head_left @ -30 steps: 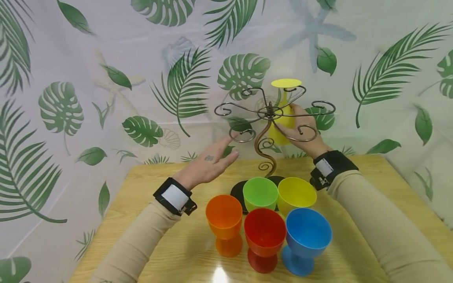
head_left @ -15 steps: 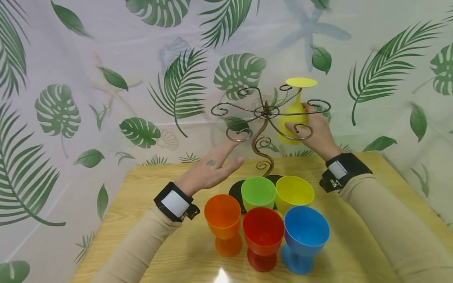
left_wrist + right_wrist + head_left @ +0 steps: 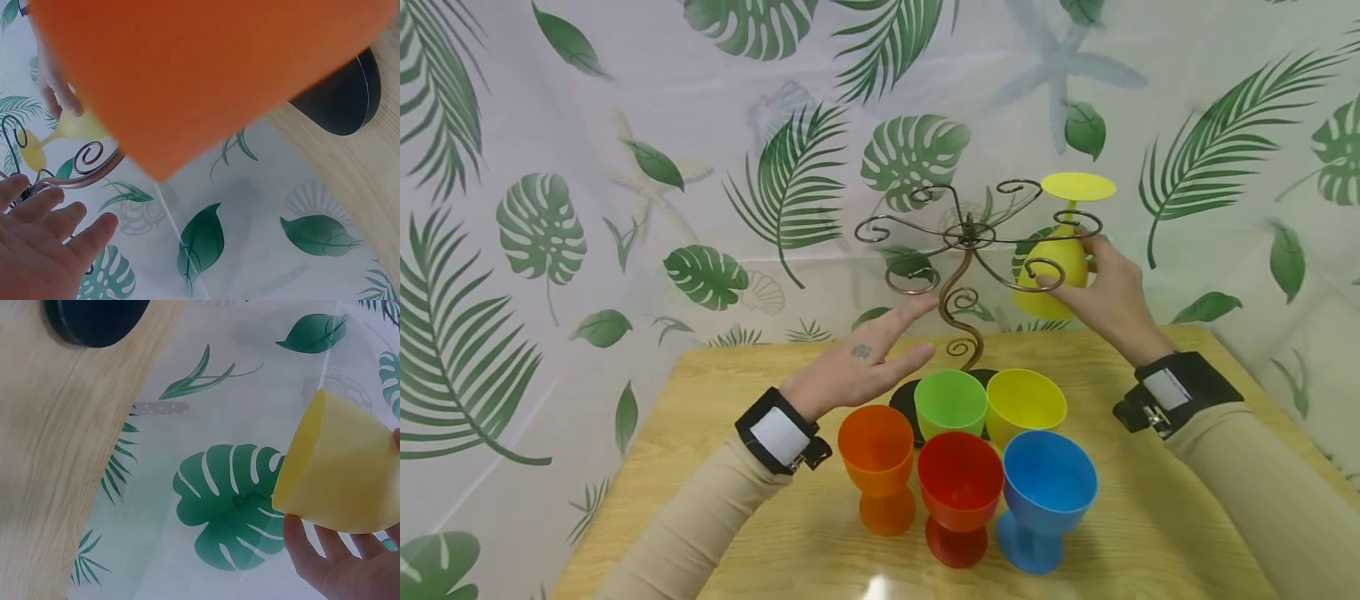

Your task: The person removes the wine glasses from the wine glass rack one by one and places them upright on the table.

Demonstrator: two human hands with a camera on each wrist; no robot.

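Note:
My right hand (image 3: pixel 1116 296) grips a yellow plastic goblet (image 3: pixel 1063 254) by its bowl, upside down with the foot on top. The goblet's stem is at the curled hook on the right side of a dark metal scroll rack (image 3: pixel 970 237), and the hook overlaps it in the head view. In the right wrist view, my fingers wrap under the yellow bowl (image 3: pixel 350 469), its mouth facing left. My left hand (image 3: pixel 865 358) holds nothing; its fingers stretch toward the rack's wavy post (image 3: pixel 951 304), below the hooks. An orange goblet bowl (image 3: pixel 219 75) fills much of the left wrist view.
Upright goblets stand at the rack's foot: green (image 3: pixel 950 408), yellow (image 3: pixel 1026 404), orange (image 3: pixel 874 450), red (image 3: pixel 960 483) and blue (image 3: pixel 1049 483). They partly hide the rack's black base (image 3: pixel 901 400). Behind the wooden table (image 3: pixel 760 533) hangs a leaf-print cloth (image 3: pixel 820 67).
My right hand has carried the upside-down yellow goblet rightward, from behind the rack's middle to its right-hand hook. My left hand has shifted slightly right and down, toward the post.

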